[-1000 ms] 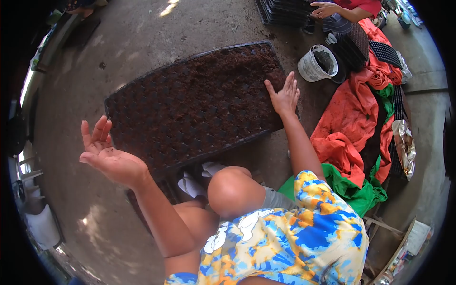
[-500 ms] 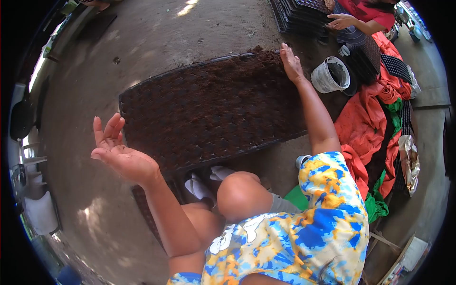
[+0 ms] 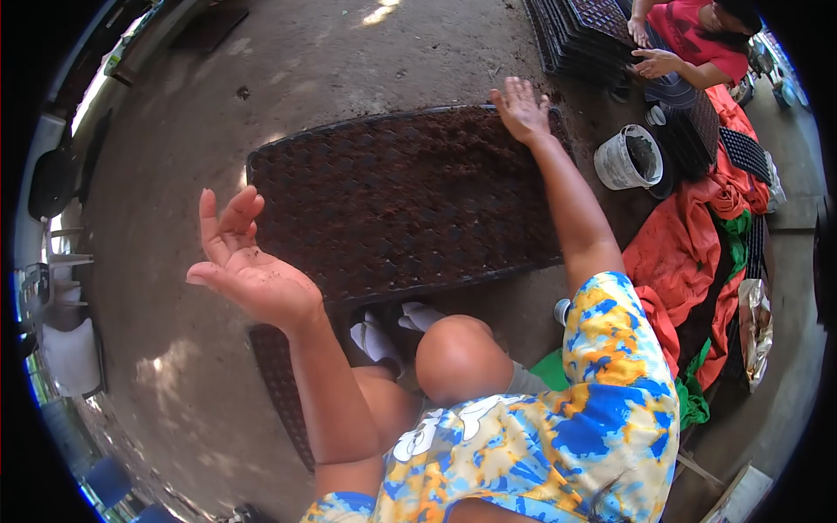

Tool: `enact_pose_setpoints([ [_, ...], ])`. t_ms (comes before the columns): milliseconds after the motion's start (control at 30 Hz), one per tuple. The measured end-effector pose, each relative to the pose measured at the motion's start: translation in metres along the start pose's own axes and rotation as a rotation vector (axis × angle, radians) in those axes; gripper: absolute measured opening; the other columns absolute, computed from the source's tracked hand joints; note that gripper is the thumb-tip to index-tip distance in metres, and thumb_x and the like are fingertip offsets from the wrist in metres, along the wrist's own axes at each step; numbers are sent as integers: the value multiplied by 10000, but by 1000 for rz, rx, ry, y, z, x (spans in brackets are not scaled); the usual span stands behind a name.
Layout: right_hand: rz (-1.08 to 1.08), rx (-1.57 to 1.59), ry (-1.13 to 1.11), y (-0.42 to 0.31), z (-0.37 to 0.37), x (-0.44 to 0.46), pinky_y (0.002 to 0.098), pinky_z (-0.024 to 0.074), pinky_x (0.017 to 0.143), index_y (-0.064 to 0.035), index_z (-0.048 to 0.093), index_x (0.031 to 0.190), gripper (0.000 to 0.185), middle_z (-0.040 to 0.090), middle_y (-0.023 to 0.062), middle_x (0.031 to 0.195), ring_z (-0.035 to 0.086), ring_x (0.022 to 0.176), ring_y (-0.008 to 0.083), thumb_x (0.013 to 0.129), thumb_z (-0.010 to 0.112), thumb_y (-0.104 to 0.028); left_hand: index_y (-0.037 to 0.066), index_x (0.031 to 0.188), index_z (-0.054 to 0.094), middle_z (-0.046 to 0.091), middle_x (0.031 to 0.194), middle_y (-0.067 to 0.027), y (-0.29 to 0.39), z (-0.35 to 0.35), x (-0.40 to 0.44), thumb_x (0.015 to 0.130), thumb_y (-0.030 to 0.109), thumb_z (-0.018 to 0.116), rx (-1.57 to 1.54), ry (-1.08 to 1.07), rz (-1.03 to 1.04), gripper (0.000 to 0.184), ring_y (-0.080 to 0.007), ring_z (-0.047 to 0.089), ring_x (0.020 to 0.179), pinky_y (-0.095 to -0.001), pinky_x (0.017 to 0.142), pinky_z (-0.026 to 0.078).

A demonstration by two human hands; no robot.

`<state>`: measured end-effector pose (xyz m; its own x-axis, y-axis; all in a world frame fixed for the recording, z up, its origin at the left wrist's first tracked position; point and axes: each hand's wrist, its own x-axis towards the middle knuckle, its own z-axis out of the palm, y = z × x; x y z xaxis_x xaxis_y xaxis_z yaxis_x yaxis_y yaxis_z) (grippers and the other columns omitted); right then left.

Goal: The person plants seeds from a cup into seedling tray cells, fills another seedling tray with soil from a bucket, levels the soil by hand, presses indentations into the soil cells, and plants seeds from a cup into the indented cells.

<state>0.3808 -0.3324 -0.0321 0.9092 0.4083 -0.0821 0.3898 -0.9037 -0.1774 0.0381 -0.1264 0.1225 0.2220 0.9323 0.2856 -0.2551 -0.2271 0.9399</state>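
A wide black seedling tray [image 3: 410, 283] lies on the ground before my knees, covered in dark brown soil [image 3: 392, 200]. Loose soil is heaped thicker toward its far right part. My right hand [image 3: 523, 112] is stretched out flat over that far right end, fingers extended, palm toward the soil; whether it touches the soil I cannot tell. Off the tray's left edge, my left hand [image 3: 257, 261] is raised with the palm turned up and the fingers loosely apart. Bits of soil stick to its palm, and it holds nothing.
A white bucket [image 3: 628, 159] with dark residue stands right of the tray. Behind it are stacked black trays [image 3: 580, 39] and a co-worker in a red shirt [image 3: 697, 44]. Red-orange sheeting [image 3: 676, 253] lies along the right. Another dark tray [image 3: 283, 383] rests beside my legs.
My right hand has moved slightly left and turned flatter over the soil, with its fingers more spread. My left hand stays raised and open. The whole view has shifted a little.
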Motion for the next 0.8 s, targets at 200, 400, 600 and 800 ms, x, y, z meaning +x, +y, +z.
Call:
enact_pose_setpoints([
  [200, -411, 227, -66, -85, 12, -20, 488, 28, 1151, -148, 130, 1513, 828, 125, 61, 1577, 81, 1456, 203, 902, 85, -705, 7, 1262, 519, 648, 955, -115, 2, 4, 1, 955, 638, 112, -25, 2, -8, 812, -191, 577, 922, -358, 932, 365],
  [400, 171, 62, 127, 73, -1, -34, 512, 39, 1145, -83, 138, 1505, 877, 80, 87, 1582, 45, 1462, 218, 898, 117, -715, 4, 1260, 522, 647, 958, -122, 3, -8, 4, 949, 650, 114, -46, 15, -21, 825, -192, 582, 919, -353, 940, 366],
  [600, -193, 44, 50, -61, 18, -79, 464, -16, 1159, -93, 53, 1510, 926, 30, 85, 1583, -13, 1460, 218, 865, 110, -754, 13, 1264, 519, 647, 965, -119, 9, -3, -2, 939, 667, 106, -51, -7, -33, 839, -189, 580, 926, -331, 921, 379],
  [800, -155, 205, 210, -12, 1, -123, 505, 13, 1149, -83, 94, 1510, 885, 61, 116, 1579, 50, 1459, 254, 897, 180, -715, 20, 1246, 524, 644, 994, -120, 5, -4, 0, 925, 690, 105, -11, -7, -36, 853, -179, 577, 937, -325, 920, 378],
])
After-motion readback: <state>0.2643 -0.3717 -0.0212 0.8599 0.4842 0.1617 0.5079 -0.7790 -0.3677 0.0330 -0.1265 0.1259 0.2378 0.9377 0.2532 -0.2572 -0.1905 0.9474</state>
